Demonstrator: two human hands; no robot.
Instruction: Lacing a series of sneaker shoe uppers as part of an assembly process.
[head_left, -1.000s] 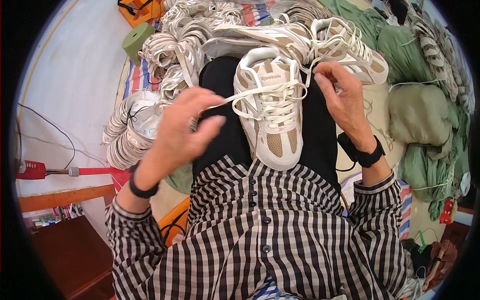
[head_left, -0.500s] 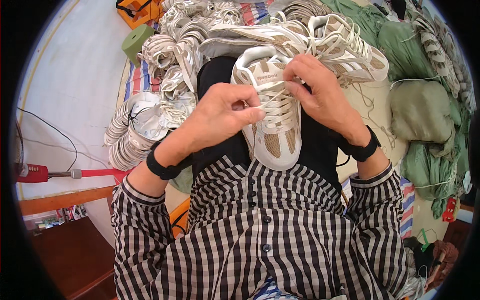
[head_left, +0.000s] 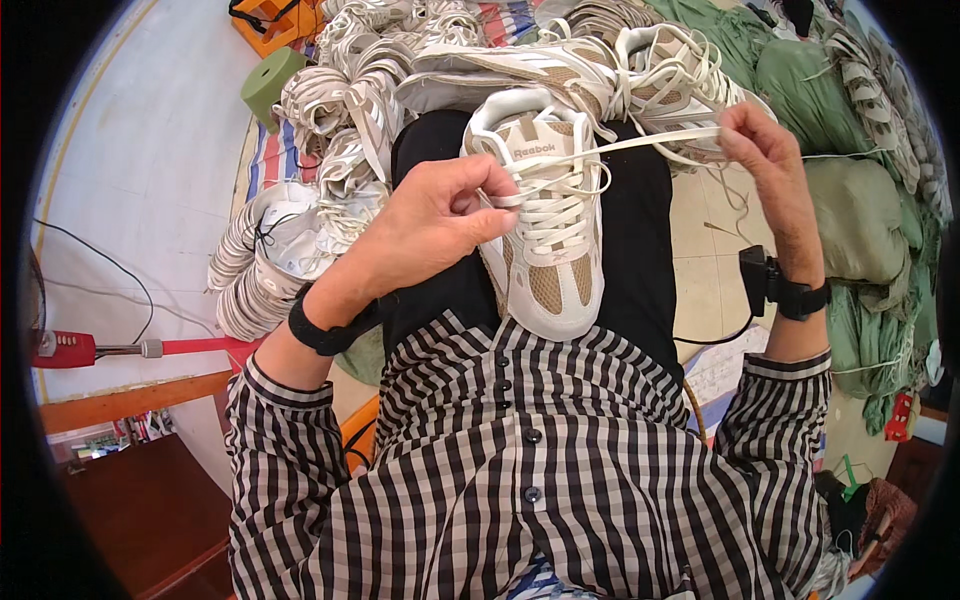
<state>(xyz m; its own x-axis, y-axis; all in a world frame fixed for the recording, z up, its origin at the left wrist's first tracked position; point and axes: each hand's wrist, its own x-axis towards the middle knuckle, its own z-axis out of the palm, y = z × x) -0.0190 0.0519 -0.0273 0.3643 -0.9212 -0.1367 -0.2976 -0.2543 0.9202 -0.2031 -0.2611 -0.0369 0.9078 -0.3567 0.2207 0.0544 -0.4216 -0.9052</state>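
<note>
A beige and white sneaker (head_left: 553,225) rests on my lap, its toe pointing toward me. Cream laces criss-cross its tongue. My right hand (head_left: 772,160) is out to the right of the shoe, pinching a shoelace (head_left: 655,141) that runs nearly straight from the top eyelets. At the shoe's left side, my left hand (head_left: 440,208) is closed in a pinch on the lacing near the upper eyelets. Just beyond the toe-away end lie another laced sneaker (head_left: 660,85) and a sneaker on its side (head_left: 540,70).
Stacks of unassembled shoe uppers (head_left: 345,110) lie at the far left beside a green stool (head_left: 272,80). Green sacks (head_left: 850,215) line the right side. A red-handled tool (head_left: 70,348) is at the left. A black cable hangs from my right wrist device (head_left: 785,285).
My right hand has moved from the shoe's tongue out to the right, drawing the lace long and taut. My left hand has stayed nearly in place by the eyelets.
</note>
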